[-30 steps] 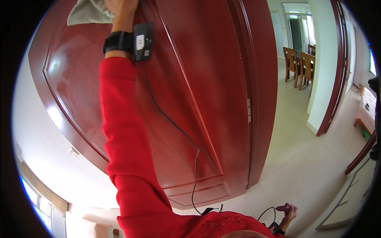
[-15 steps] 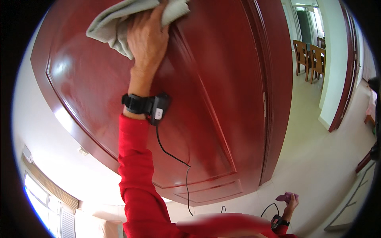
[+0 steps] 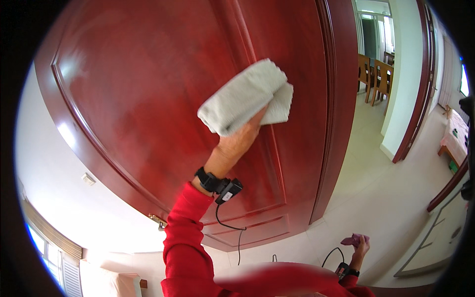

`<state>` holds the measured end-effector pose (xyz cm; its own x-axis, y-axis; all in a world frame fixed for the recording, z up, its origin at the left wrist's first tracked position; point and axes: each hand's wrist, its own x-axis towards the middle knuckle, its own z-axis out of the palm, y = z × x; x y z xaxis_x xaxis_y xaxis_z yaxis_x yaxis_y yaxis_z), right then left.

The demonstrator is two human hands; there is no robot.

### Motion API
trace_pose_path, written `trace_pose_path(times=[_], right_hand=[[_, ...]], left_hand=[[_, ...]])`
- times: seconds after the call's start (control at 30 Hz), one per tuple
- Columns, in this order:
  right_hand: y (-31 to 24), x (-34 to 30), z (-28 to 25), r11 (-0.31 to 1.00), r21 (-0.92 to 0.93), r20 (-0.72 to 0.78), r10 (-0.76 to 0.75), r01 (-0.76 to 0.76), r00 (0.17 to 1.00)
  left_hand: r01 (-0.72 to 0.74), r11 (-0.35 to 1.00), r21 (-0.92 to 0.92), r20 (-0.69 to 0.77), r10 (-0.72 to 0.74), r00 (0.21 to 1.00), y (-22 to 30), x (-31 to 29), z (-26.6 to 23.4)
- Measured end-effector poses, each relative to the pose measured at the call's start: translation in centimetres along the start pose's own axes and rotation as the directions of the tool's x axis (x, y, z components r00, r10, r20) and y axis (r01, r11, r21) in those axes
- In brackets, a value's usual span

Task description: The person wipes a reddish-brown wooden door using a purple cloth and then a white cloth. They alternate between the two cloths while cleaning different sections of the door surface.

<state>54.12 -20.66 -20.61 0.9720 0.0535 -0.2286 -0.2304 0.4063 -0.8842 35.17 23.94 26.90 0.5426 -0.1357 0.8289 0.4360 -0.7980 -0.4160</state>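
My left hand (image 3: pixel 240 139) holds a folded pale grey cloth (image 3: pixel 242 99) against the glossy red-brown panelled door (image 3: pixel 148 99). The cloth covers most of its fingers; only the thumb side and the back of the hand show. A black strap with a small wired device (image 3: pixel 228 190) sits on that wrist, below a red sleeve. Low on the right, away from the door, my right hand (image 3: pixel 362 246) is closed around a crumpled purple cloth (image 3: pixel 354 240). Another wired device (image 3: pixel 342 270) is at the right wrist.
A door handle (image 3: pixel 159 222) sticks out at the door's lower left edge, near my left sleeve. A wall switch (image 3: pixel 88 178) is on the white wall. Beyond the doorway stand wooden chairs (image 3: pixel 382 79). A pink-covered bed or table (image 3: pixel 456 131) is at the far right.
My left hand has moved down and right across the door with the grey cloth, which now hides more of the fingers. The view has shifted slightly. My right hand still holds the purple cloth.
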Motion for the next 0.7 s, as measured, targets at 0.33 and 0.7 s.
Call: trace_pose_path(times=[0.33, 0.7], right_hand=[[-1.2, -1.6, -4.0, 0.993, 0.001, 0.055, -0.119, 0.119, 0.991], [-2.2, -0.4, -5.1, 0.989, 0.027, 0.116, -0.146, 0.144, 0.982]], left_hand=[[-0.123, 0.991, 0.045, 0.053, 0.121, 0.991, 0.8, -8.6, 3.2], [-0.135, 0.989, -0.057, 0.073, 0.139, 0.988, -1.1, -1.4, -3.0]])
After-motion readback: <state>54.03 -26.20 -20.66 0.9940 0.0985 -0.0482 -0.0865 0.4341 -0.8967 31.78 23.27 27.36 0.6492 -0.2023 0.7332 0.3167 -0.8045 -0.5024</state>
